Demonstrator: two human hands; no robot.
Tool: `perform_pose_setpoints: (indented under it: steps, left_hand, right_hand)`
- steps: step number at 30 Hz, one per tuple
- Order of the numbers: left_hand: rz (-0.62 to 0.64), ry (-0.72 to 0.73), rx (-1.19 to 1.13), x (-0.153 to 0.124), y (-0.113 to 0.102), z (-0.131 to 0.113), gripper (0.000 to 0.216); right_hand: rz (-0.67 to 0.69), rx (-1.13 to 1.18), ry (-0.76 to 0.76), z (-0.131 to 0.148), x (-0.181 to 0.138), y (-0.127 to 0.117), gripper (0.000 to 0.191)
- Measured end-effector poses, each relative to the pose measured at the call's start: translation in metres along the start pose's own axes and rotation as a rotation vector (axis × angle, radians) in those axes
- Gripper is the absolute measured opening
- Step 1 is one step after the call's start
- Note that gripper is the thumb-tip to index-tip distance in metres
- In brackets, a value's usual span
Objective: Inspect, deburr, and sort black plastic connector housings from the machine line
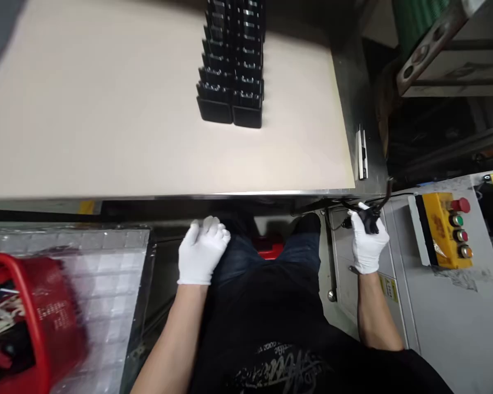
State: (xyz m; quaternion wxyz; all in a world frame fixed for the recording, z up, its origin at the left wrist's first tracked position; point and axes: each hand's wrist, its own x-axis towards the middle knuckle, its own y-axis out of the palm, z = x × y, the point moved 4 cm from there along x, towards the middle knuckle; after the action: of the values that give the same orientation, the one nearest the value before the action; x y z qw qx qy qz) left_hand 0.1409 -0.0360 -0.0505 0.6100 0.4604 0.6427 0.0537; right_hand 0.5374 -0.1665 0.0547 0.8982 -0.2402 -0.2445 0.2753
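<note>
Bright light on the pale bench, soft shadow along its far edge, motion blur on the red basket, and wide-angle stretching toward the frame edges.

Look at the room on the counter left of the black tray stack, a wide run for any hand! Right of the stack there's a lane too, out to the slim white bar. The stack blocks the way straight across, and below it the steel counter edge sits above the left hand and right hand.
</note>
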Motion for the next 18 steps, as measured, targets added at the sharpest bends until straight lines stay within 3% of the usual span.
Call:
perform_pose_setpoints:
  steps: [6,9,12,15,18]
  left_hand:
    - [0.0,-0.095,0.069,-0.012,0.024,0.007,0.03]
    - [0.007,-0.094,0.103,-0.015,0.03,0.013,0.031]
    - [0.031,-0.097,0.14,-0.03,0.043,0.018,0.029]
    - [0.162,0.057,0.305,-0.063,0.072,0.007,0.009]
    - [0.379,0.399,0.583,-0.1,0.127,-0.027,0.022]
  right_hand:
    - [0.043,-0.08,-0.012,-0.015,-0.006,0.036,0.068]
    - [0.044,-0.101,0.042,-0.021,-0.026,0.032,0.075]
    - [0.087,-0.087,0.129,-0.027,-0.051,0.021,0.067]
    - [0.17,-0.057,0.146,-0.011,-0.073,0.009,0.053]
    - [0.308,0.077,0.082,0.044,-0.08,0.008,0.042]
